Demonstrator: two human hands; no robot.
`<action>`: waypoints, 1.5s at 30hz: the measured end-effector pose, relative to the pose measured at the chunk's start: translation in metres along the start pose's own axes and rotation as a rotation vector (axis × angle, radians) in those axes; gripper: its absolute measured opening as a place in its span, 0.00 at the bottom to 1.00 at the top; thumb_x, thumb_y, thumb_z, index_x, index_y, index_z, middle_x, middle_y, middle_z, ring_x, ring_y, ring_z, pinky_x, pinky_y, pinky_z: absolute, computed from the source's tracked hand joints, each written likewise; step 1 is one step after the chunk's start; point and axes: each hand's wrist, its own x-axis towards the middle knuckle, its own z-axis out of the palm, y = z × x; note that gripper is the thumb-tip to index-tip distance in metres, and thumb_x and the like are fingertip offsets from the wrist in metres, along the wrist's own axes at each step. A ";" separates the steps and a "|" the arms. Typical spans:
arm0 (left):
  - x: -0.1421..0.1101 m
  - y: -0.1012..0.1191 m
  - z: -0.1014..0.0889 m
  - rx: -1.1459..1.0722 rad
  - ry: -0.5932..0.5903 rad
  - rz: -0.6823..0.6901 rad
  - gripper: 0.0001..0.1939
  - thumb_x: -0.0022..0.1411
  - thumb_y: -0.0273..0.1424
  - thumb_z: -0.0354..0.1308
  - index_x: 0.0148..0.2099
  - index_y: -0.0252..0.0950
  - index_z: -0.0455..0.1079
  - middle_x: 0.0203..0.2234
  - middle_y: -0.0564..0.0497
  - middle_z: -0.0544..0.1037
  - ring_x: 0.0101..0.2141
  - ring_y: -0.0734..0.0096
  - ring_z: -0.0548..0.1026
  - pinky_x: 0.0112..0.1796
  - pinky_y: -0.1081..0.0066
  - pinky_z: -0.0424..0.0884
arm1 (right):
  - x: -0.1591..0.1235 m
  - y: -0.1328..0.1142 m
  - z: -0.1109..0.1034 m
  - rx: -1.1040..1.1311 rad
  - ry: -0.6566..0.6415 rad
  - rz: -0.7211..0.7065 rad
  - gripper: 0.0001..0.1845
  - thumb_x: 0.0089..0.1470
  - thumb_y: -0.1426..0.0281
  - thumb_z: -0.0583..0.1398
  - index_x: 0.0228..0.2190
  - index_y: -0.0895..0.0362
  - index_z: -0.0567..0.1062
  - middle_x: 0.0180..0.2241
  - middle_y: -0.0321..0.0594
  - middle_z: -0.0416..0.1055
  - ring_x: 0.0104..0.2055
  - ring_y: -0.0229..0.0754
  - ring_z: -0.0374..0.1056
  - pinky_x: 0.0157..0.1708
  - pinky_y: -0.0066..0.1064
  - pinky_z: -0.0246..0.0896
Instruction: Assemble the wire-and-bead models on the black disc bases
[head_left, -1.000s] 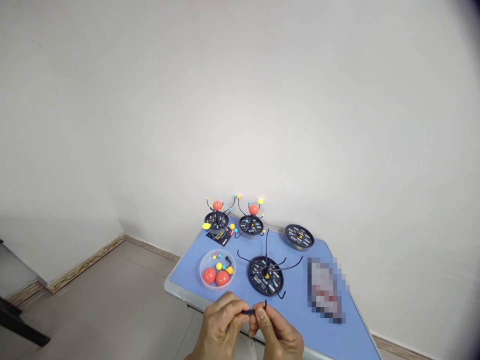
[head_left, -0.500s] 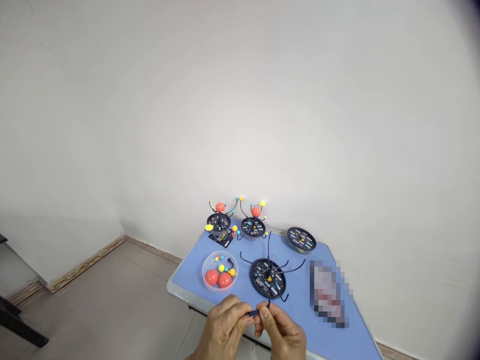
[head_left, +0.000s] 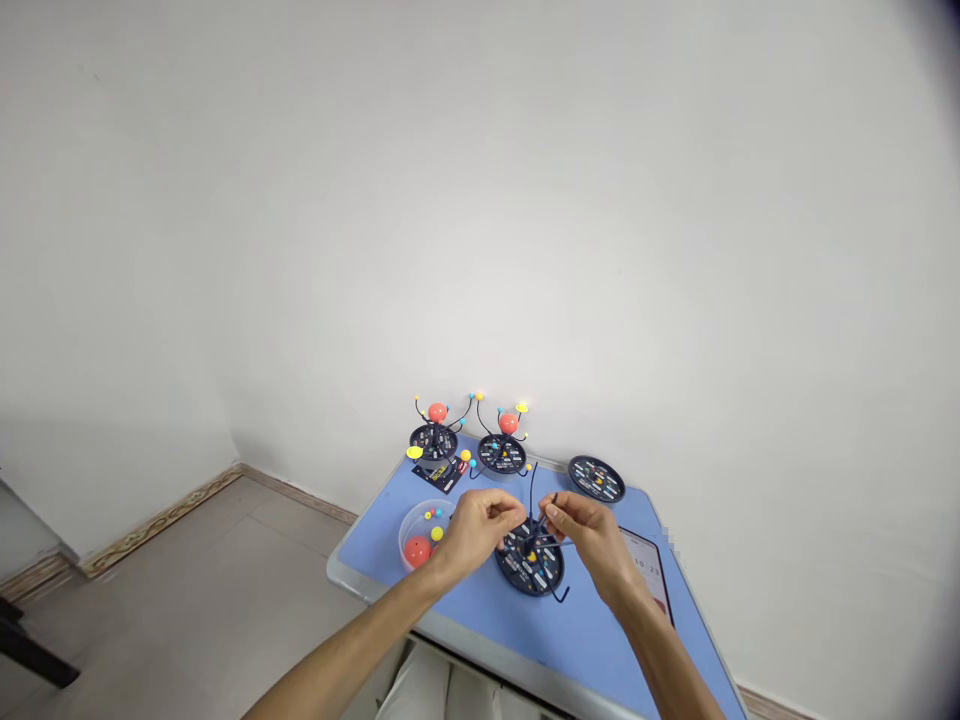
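Observation:
A round black base (head_left: pixel 529 580) with printed labels sits on the table, with several thin curved black rods (head_left: pixel 533 485) spreading from its centre post. Over its left side, my left hand (head_left: pixel 480 528) is closed, thumb and fingertips pinched together; what lies between them is hidden. My right hand (head_left: pixel 589 535) is closed at the upper right of the post, its fingertips pinching a thin black rod. Left of the base, partly covered by my left hand, is a clear round tub (head_left: pixel 406 522) holding a red ball (head_left: pixel 417 551) and small coloured balls.
Two planet models with red balls (head_left: pixel 437 412) stand at the back of the blue table (head_left: pixel 495 640), a black card (head_left: pixel 439 476) below the left one. Another round black base (head_left: pixel 596 480) lies back right. A tablet (head_left: pixel 651 565) lies beyond my right forearm.
Both hands have moved forward from the table's front edge, where they held a small black piece, to above the black base. They are now a little apart, on either side of its post.

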 end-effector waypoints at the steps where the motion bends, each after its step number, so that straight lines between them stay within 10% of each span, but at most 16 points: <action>1: 0.009 -0.001 0.001 -0.048 -0.037 -0.028 0.11 0.54 0.36 0.63 0.29 0.32 0.75 0.21 0.55 0.72 0.21 0.77 0.65 0.23 0.76 0.63 | 0.009 0.000 -0.002 -0.011 -0.034 -0.003 0.18 0.43 0.55 0.66 0.21 0.58 0.77 0.17 0.34 0.66 0.23 0.37 0.58 0.25 0.29 0.53; 22: 0.068 -0.022 0.023 -0.185 -0.194 -0.314 0.13 0.41 0.34 0.72 0.26 0.30 0.75 0.16 0.55 0.73 0.17 0.77 0.70 0.23 0.73 0.68 | 0.054 0.033 -0.018 -0.281 0.082 -0.008 0.17 0.40 0.56 0.62 0.28 0.57 0.72 0.15 0.33 0.68 0.18 0.40 0.62 0.20 0.30 0.54; 45: 0.075 -0.052 0.027 -0.294 -0.086 -0.495 0.18 0.42 0.40 0.74 0.23 0.31 0.72 0.16 0.55 0.73 0.17 0.80 0.66 0.18 0.77 0.56 | 0.015 0.048 -0.006 -1.025 0.062 -0.109 0.15 0.59 0.67 0.53 0.29 0.56 0.78 0.27 0.40 0.74 0.29 0.43 0.68 0.29 0.30 0.53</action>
